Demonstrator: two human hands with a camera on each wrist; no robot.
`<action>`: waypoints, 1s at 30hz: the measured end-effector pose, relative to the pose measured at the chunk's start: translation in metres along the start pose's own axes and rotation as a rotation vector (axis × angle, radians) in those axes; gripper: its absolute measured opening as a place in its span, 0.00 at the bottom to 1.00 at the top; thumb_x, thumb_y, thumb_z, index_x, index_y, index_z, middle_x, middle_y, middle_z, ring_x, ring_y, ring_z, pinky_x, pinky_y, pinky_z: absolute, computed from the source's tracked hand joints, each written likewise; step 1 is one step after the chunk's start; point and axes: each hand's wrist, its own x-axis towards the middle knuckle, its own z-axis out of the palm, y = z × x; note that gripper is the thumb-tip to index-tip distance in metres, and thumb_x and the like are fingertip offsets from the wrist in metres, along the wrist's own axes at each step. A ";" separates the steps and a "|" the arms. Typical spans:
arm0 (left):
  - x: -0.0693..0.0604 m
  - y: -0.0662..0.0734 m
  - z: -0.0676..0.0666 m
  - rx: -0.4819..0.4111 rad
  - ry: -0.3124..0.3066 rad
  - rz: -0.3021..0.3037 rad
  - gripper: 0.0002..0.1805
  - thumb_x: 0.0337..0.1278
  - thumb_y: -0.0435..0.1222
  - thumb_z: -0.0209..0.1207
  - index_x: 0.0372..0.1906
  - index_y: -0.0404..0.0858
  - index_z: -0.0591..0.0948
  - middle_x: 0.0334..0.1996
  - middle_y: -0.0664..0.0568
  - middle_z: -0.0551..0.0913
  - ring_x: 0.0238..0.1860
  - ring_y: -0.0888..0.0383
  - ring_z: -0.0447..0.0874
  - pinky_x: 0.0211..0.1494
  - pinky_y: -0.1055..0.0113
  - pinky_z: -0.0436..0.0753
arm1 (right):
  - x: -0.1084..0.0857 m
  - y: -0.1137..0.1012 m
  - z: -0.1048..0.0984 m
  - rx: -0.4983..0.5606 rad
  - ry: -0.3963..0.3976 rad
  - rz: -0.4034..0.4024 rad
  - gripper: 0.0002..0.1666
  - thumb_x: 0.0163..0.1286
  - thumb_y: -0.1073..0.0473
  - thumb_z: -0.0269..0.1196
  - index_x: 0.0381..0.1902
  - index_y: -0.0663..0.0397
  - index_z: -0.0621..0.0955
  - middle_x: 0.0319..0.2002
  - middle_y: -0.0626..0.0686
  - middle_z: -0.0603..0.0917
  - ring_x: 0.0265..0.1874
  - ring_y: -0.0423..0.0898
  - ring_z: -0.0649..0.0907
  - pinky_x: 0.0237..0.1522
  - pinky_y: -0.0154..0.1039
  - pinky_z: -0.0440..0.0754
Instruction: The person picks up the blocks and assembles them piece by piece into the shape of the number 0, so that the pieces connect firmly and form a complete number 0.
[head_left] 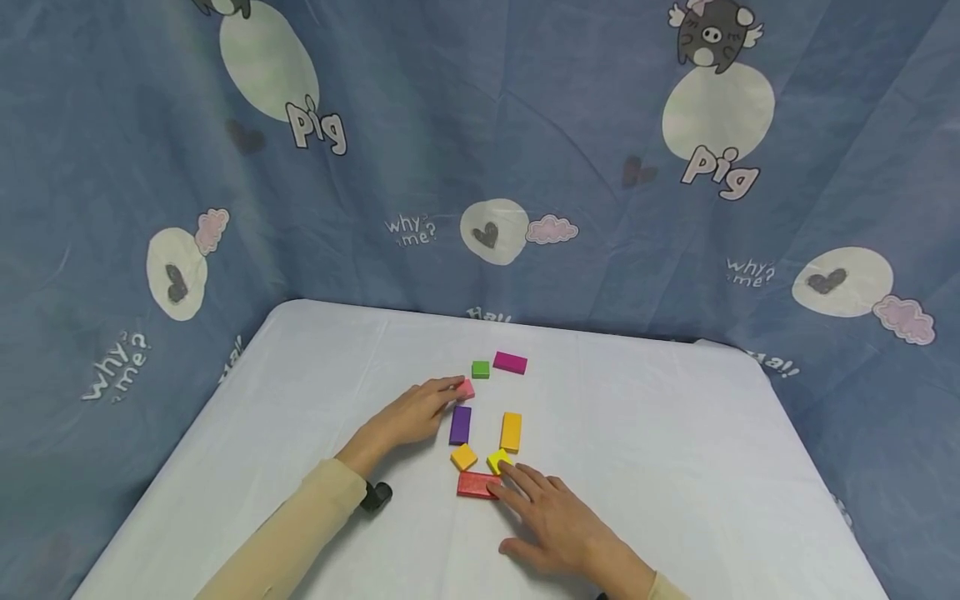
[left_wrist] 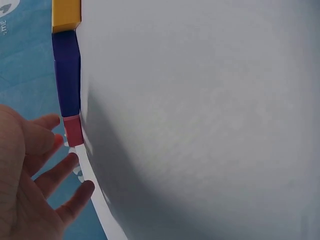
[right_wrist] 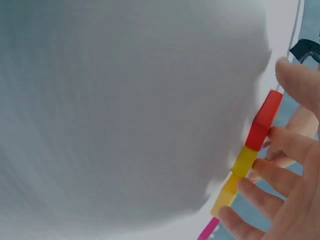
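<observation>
Several coloured blocks lie on a white table. My left hand (head_left: pixel 412 412) reaches in from the left, its outstretched fingertips at a small pink block (head_left: pixel 467 389). Just below that block is a purple block (head_left: pixel 461 426). In the left wrist view my left hand (left_wrist: pixel 37 175) has its fingers spread beside the pink block (left_wrist: pixel 73 130). My right hand (head_left: pixel 558 525) is spread low over the right end of a red block (head_left: pixel 474 485), with fingertips at a small yellow block (head_left: pixel 498 461). An orange block (head_left: pixel 464 457) sits left of the yellow one.
A longer yellow-orange block (head_left: pixel 511 432) stands to the right of the purple one. Farther back lie a small green block (head_left: pixel 481 369) and a magenta block (head_left: pixel 511 362). A blue printed curtain (head_left: pixel 480 150) hangs behind the table (head_left: pixel 675 433).
</observation>
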 end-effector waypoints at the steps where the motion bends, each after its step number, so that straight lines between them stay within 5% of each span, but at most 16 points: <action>1: 0.000 0.000 0.000 0.006 0.001 0.002 0.23 0.69 0.32 0.53 0.68 0.44 0.74 0.70 0.49 0.67 0.69 0.49 0.65 0.67 0.42 0.65 | 0.001 -0.001 -0.002 -0.006 0.003 0.002 0.42 0.69 0.29 0.51 0.75 0.39 0.62 0.74 0.50 0.60 0.70 0.52 0.64 0.60 0.55 0.72; 9: 0.004 -0.002 0.002 0.031 -0.022 0.002 0.24 0.70 0.33 0.53 0.69 0.40 0.72 0.70 0.50 0.67 0.69 0.51 0.65 0.67 0.46 0.67 | 0.005 -0.004 -0.004 -0.017 0.069 -0.078 0.36 0.75 0.39 0.51 0.73 0.49 0.66 0.73 0.49 0.63 0.71 0.45 0.63 0.62 0.54 0.71; 30: 0.006 0.000 0.001 0.024 -0.024 0.018 0.23 0.69 0.31 0.53 0.67 0.39 0.73 0.70 0.49 0.68 0.67 0.51 0.68 0.67 0.54 0.68 | 0.003 -0.004 -0.003 -0.053 0.048 -0.111 0.41 0.73 0.34 0.50 0.74 0.51 0.63 0.74 0.52 0.61 0.71 0.46 0.64 0.61 0.55 0.72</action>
